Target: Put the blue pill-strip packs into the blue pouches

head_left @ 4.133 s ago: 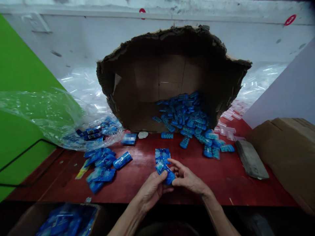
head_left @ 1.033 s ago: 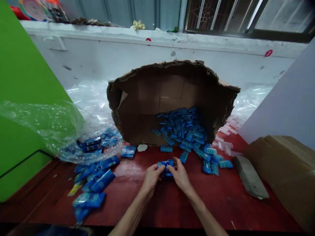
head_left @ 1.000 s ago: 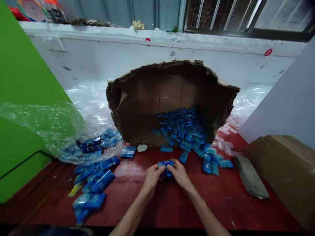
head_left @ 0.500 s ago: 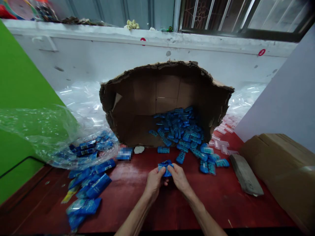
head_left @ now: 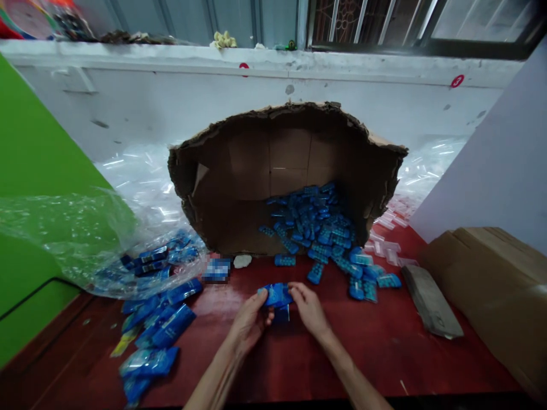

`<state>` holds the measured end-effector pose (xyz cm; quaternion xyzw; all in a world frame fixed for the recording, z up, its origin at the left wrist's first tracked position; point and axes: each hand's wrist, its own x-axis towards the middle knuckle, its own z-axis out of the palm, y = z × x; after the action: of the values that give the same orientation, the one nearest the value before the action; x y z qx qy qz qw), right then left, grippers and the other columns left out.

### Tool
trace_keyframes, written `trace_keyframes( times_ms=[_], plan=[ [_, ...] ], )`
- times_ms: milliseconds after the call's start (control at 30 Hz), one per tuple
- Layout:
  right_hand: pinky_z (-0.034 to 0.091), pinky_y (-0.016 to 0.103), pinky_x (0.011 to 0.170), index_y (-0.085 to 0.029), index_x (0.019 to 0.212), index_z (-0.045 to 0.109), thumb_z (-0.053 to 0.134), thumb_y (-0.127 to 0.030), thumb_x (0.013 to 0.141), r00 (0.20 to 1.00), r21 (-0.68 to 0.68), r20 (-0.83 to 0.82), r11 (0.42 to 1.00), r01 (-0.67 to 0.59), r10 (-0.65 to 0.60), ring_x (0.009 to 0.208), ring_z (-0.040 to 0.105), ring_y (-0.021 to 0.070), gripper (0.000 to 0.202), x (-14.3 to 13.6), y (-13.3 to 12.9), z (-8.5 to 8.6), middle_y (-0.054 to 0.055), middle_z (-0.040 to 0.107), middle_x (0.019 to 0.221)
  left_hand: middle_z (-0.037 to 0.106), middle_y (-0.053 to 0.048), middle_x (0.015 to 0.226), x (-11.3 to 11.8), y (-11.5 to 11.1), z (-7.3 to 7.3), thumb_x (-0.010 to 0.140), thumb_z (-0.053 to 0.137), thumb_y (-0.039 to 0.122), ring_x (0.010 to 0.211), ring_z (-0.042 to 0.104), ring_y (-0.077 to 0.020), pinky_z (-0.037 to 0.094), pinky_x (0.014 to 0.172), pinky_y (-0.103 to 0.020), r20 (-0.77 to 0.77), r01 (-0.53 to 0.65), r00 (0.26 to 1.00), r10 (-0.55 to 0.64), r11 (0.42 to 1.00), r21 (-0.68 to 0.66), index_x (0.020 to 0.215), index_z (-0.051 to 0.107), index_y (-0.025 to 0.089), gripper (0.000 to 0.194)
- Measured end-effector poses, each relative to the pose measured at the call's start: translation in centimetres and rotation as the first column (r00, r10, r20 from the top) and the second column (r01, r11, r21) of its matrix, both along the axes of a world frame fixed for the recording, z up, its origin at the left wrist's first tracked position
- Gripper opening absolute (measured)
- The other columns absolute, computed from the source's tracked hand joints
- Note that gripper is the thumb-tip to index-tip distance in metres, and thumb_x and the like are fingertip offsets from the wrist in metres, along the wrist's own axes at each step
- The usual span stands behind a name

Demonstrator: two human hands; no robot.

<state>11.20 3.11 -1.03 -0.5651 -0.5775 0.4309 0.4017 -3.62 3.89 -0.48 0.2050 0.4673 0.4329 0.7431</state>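
Note:
A blue printed packet (head_left: 277, 294) is held up between my two hands over the red table (head_left: 316, 364). My left hand (head_left: 252, 319) grips its left end, thumb on top. The fingers of my right hand (head_left: 306, 304) pinch its right end. A second blue flap (head_left: 282, 314) hangs just below; whether it belongs to the same packet I cannot tell. Beyond my hands, a pile of small blue packs (head_left: 316, 228) spills from a torn cardboard box (head_left: 248, 171) onto the table. Larger blue pouches (head_left: 173, 326) lie to the left of my left hand.
Clear plastic sheeting (head_left: 106, 245) drapes over more blue pouches at left. A white lump (head_left: 243, 261) lies before the box. At right are a grey flat bundle (head_left: 431, 302), a closed carton (head_left: 491, 285) and clear plastic pieces (head_left: 387, 247). A green panel (head_left: 38, 199) bounds the left.
My hands have moved apart a little, the left one going leftward. The packet, bunched between my thumbs before, is now spread out flatter between them.

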Motion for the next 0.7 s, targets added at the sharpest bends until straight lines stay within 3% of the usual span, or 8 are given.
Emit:
trace_keyframes(
  times_ms=[67,167,333,467,500,567,633,700],
  plan=[
    [0.043,0.028,0.062,-0.019,0.106,0.048,0.03,-0.037,0.084,0.98,-0.08,-0.198,0.997,-0.006,-0.01,0.073,0.056,0.0159,0.034,0.6,0.8,0.6,0.006,0.061,0.084,0.055,0.002,0.05,0.8,-0.3,0.3,0.063,0.064,0.036,0.038,0.047,-0.0062,0.03,0.036,-0.017,-0.055,0.064,0.997,-0.06,0.995,0.079,0.069,0.055,0.013,0.025],
    [0.04,0.022,0.054,-0.017,0.106,0.045,0.052,-0.039,0.073,0.883,-0.16,-0.47,0.984,-0.075,-0.01,0.058,0.052,0.0107,0.04,1.0,1.1,1.1,-0.001,0.055,0.069,0.056,0.001,0.049,2.2,-0.4,0.1,0.061,0.064,0.036,0.036,0.046,-0.0065,0.031,0.036,-0.018,-0.159,0.122,0.982,-0.1,0.983,0.135,0.069,0.057,0.011,0.027],
    [0.032,0.019,0.044,-0.016,0.096,0.046,0.055,-0.037,0.069,0.902,-0.176,-0.424,0.984,0.007,-0.082,0.042,0.039,0.0066,0.035,0.9,0.7,0.8,-0.009,0.04,0.051,0.051,0.002,0.042,3.5,-0.8,-0.1,0.063,0.062,0.04,0.034,0.045,-0.0075,0.03,0.034,-0.018,-0.135,0.069,0.989,-0.062,0.996,0.051,0.061,0.053,0.013,0.029],
    [0.039,0.025,0.058,-0.018,0.101,0.049,0.04,-0.041,0.08,0.996,-0.011,0.065,0.998,0.06,-0.059,0.063,0.053,0.0138,0.033,2.7,2.1,1.2,0.001,0.056,0.069,0.053,0.0,0.045,2.9,-1.3,0.8,0.066,0.06,0.039,0.037,0.047,-0.0078,0.033,0.035,-0.017,-0.029,0.05,0.998,-0.053,0.996,-0.069,0.063,0.051,0.014,0.027],
    [0.039,0.027,0.063,-0.019,0.102,0.05,0.038,-0.041,0.081,0.946,0.064,0.296,0.991,0.12,-0.134,0.072,0.055,0.0164,0.033,3.2,2.7,1.2,0.004,0.058,0.078,0.053,0.0,0.045,2.7,-1.4,1.0,0.066,0.06,0.039,0.037,0.048,-0.0079,0.033,0.036,-0.017,-0.019,0.036,0.999,-0.038,0.995,-0.094,0.064,0.051,0.014,0.027],
    [0.038,0.032,0.067,-0.017,0.1,0.051,0.04,-0.043,0.08,0.69,0.177,0.658,0.952,0.249,-0.302,0.083,0.053,0.0223,0.035,4.2,4.1,1.1,0.011,0.057,0.088,0.053,0.0,0.044,2.5,-1.6,1.4,0.067,0.059,0.04,0.037,0.048,-0.0077,0.034,0.036,-0.017,-0.011,0.005,1.0,-0.007,0.991,-0.134,0.064,0.05,0.014,0.027],
    [0.037,0.036,0.067,-0.013,0.097,0.052,0.045,-0.043,0.077,0.541,0.218,0.762,0.928,0.302,-0.355,0.087,0.051,0.027,0.037,4.5,5.2,0.6,0.016,0.055,0.09,0.052,0.001,0.043,2.4,-1.7,1.6,0.068,0.058,0.041,0.037,0.047,-0.0077,0.034,0.036,-0.016,0.005,-0.009,1.0,0.01,0.989,-0.151,0.063,0.048,0.015,0.028],
    [0.037,0.037,0.067,-0.012,0.096,0.052,0.048,-0.038,0.076,0.525,0.221,0.773,0.927,0.304,-0.356,0.088,0.049,0.0283,0.033,4.4,5.6,0.0,0.017,0.054,0.091,0.051,0.001,0.042,2.4,-1.8,1.6,0.068,0.058,0.042,0.037,0.047,-0.0076,0.033,0.035,-0.017,0.032,-0.005,0.999,0.01,0.989,-0.146,0.062,0.048,0.015,0.029]
  ],
)
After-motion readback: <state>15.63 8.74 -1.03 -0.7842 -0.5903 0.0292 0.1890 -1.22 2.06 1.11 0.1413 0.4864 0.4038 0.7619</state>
